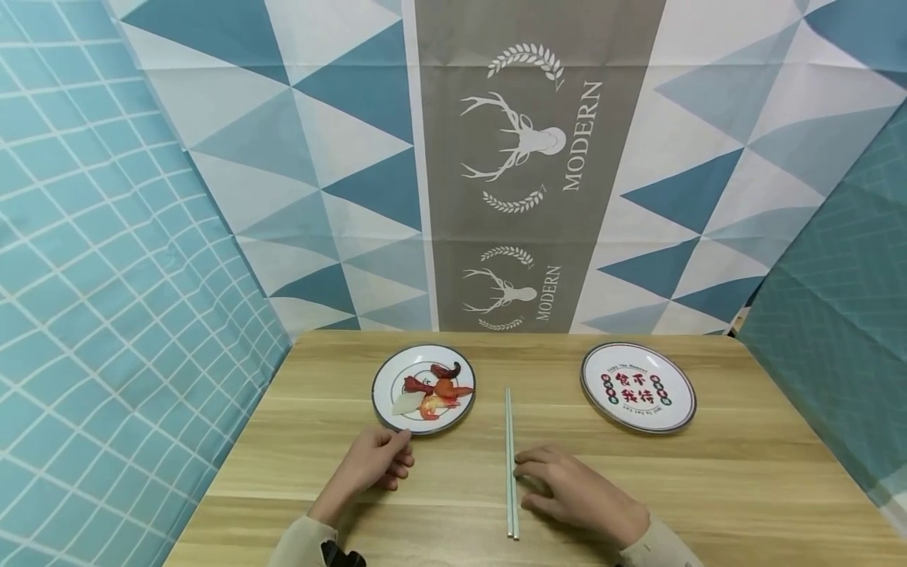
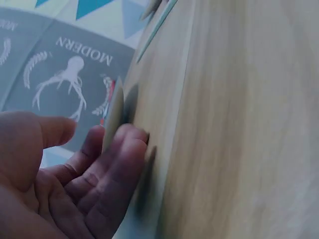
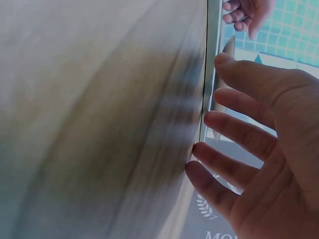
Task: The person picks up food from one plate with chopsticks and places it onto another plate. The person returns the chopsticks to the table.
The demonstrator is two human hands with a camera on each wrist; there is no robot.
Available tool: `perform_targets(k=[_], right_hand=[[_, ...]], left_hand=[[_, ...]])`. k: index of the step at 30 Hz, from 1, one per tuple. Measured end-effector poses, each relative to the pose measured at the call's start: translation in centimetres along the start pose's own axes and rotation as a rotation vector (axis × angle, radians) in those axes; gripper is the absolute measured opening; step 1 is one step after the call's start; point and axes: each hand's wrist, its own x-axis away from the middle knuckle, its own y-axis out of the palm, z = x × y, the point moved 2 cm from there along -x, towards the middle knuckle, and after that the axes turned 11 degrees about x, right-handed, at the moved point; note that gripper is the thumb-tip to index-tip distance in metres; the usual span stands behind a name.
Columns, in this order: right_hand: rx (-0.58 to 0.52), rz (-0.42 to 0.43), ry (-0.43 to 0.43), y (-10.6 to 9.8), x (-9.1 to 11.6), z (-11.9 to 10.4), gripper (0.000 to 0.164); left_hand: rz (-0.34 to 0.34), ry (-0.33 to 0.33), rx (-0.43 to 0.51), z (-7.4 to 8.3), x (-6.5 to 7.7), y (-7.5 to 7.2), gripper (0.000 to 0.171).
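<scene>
A pair of pale green chopsticks (image 1: 510,472) lies side by side on the wooden table, pointing away from me. Just right of them is my right hand (image 1: 570,488), its parted fingers (image 3: 239,134) reaching the chopsticks' side without gripping; whether the fingertips touch them I cannot tell. My left hand (image 1: 375,458) is at the near edge of a white plate (image 1: 386,386) with a dark rim. In the left wrist view its fingers (image 2: 117,179) are loosely bent and hold nothing. On that plate lie red and orange food pieces (image 1: 442,390), one shrimp-like, and a whitish piece (image 1: 407,404).
A second white plate (image 1: 669,378) with red and green printed characters stands at the far right of the wooden table (image 1: 425,528). Behind the table hangs a patterned cloth (image 1: 354,118), with blue tiled-print sheeting (image 1: 106,236) along the left.
</scene>
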Motion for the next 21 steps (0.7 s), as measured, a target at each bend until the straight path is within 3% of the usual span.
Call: perform_targets(k=[6,13,18,21], right_hand=[[-0.035,0.006,0.073,0.3,0.6,-0.1,0.036],[-0.147,0.025,0.233,0.1,1.8,-0.1,0.048],[-0.182,0.074,0.271,0.0,1.8,0.2,0.047],[-0.143,0.109,0.297,0.1,2.1,0.2,0.049]], left_hand=[[0.078,0.146,-0.132,0.6,1.4,1.0,0.028],[0.125,0.187,-0.192,0.2,2.4,1.8,0.019],[0.150,0.255,-0.316,0.7,3.3,1.9,0.019],[0.141,0.311,-0.403,1.0,4.0,2.0,0.026]])
